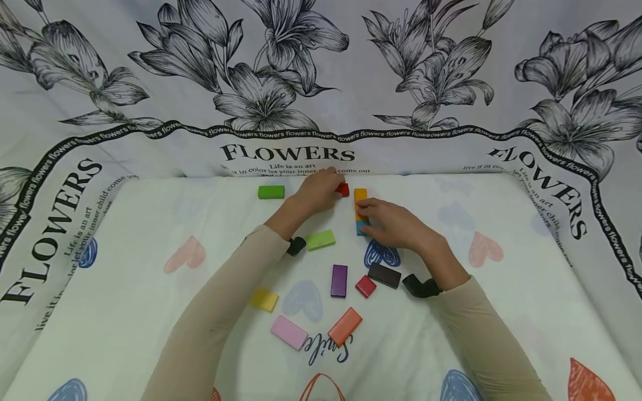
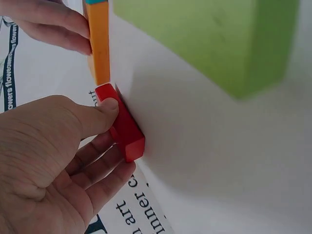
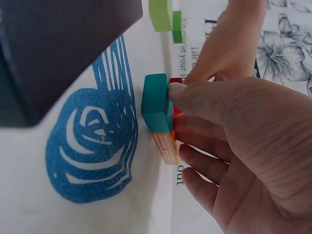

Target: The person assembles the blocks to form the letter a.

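Observation:
My left hand (image 1: 318, 192) pinches a red block (image 2: 122, 124), thumb on one face and fingers against the other side. One end of this block lies close to the end of an orange block (image 1: 360, 197) in the left wrist view. A teal block (image 3: 157, 105) lines up end to end with the orange one. Along the right side of this pair is my right hand (image 1: 396, 223). Its thumb touches the teal block's edge, and the loosely bent fingers rest against the side of the orange block.
Green (image 1: 271, 192) and light green (image 1: 321, 240) blocks lie near the left arm. Nearer are purple (image 1: 339, 280), black (image 1: 384, 275), small red (image 1: 365, 286), yellow (image 1: 264, 299), pink (image 1: 289, 332) and orange-red (image 1: 345, 326) blocks. All lie on a printed white cloth (image 1: 426, 345).

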